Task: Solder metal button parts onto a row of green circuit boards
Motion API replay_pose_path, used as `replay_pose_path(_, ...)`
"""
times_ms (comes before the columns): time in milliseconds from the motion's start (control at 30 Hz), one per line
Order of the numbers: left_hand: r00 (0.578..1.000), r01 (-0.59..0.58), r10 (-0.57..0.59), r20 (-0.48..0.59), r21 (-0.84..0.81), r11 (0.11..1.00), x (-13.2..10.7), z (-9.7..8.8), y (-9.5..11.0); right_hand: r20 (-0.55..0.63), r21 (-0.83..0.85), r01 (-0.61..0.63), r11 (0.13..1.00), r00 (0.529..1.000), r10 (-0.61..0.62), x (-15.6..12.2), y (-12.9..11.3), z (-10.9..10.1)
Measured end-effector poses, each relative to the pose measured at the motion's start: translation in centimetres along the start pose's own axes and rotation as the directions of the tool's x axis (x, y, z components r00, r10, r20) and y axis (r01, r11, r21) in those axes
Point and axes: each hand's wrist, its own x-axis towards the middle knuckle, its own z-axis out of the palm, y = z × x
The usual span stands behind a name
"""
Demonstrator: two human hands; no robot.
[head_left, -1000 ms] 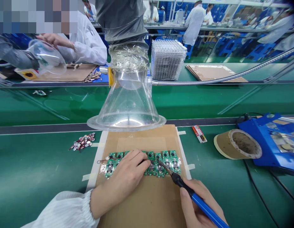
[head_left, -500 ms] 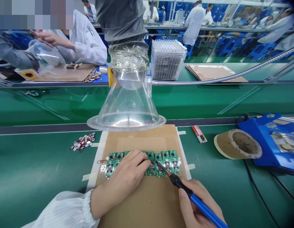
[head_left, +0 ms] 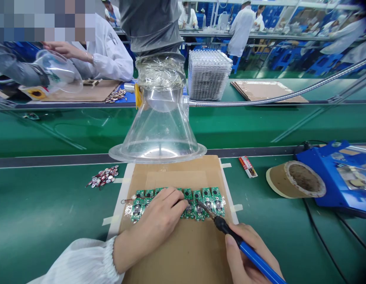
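Observation:
A row of small green circuit boards (head_left: pixel 215 194) lies across a brown cardboard sheet (head_left: pixel 183 256). My left hand (head_left: pixel 163 211) rests over the middle of the row, thumb and fingers drawn together. Whatever its fingertips pinch is too small to make out, and the hand covers several boards. In my right hand (head_left: pixel 245 248) is a blue-handled soldering iron (head_left: pixel 230 234), held like a pen. Its tip sits at a board just right of my left fingertips; contact cannot be made out. A small round disc with wires (head_left: pixel 133 197) lies on the row's left end.
Above the boards hangs a clear fume hood (head_left: pixel 161 134). A pile of wired discs (head_left: pixel 103 176) lies left; a small red-and-white packet (head_left: pixel 248 167), a cardboard-sided round pot (head_left: pixel 280 179) and a blue device (head_left: pixel 333 169) stand right. Across the green belt sits a co-worker (head_left: pixel 112 51).
The soldering iron and my right hand have shifted slightly right. My left hand stays in place. A small board on the green belt has moved left, and the co-worker's hands have shifted.

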Motion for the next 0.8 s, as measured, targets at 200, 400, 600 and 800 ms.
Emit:
replay_pose_path(200,1.0,-0.01,0.01,-0.003,-0.015,1.0,0.04,-0.05,-0.04,-0.046,0.009,-0.031,0.999,0.998,0.031,-0.23,-0.18,0.16)
replay_pose_path(400,1.0,-0.015,0.015,-0.013,-0.017,1.0,-0.02,-0.04,0.09,-0.073,-0.02,-0.009,1.0,0.997,0.007,-0.31,0.14,-0.15)
replay_pose_path(600,1.0,-0.019,0.019,-0.016,-0.006,1.0,0.03,-0.12,0.11,-0.07,-0.021,0.032,0.999,0.997,-0.033,-0.15,0.39,-0.28)
replay_pose_path(800,0.997,0.011,-0.01,-0.071,0.008,1.0,-0.54,-0.4,0.3,-0.08,-0.005,0.013,1.0,0.997,-0.014,-0.37,0.47,-0.27)
